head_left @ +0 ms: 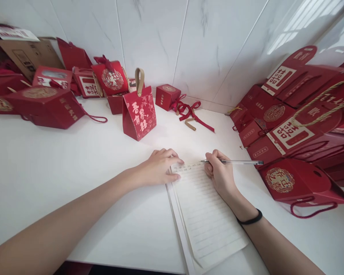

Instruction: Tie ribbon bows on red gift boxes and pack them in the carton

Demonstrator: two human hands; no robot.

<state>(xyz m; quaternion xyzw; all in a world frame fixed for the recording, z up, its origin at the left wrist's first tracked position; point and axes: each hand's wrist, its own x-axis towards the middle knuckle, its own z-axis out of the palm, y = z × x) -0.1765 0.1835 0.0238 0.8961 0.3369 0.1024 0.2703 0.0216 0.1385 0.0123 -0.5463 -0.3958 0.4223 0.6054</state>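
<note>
A lined notebook (209,217) lies on the white table (103,225), with rows of handwriting across the top of its page. My right hand (221,172) is closed around a clear pen (243,162), its tip at the right part of the top line. The fingers of my left hand (162,167) are spread, with the thumb and fingertips resting on the notebook's upper left edge. Just beyond that hand stands a red gift box (139,114) with gold characters and a tan strap handle.
Several red boxes (46,103) and a brown cardboard box (31,57) line the back left. A small red box (167,97) and a red ribbon (192,110) lie near the tiled wall (157,42). Stacked red boxes (292,126) rise at the right, close to my right hand.
</note>
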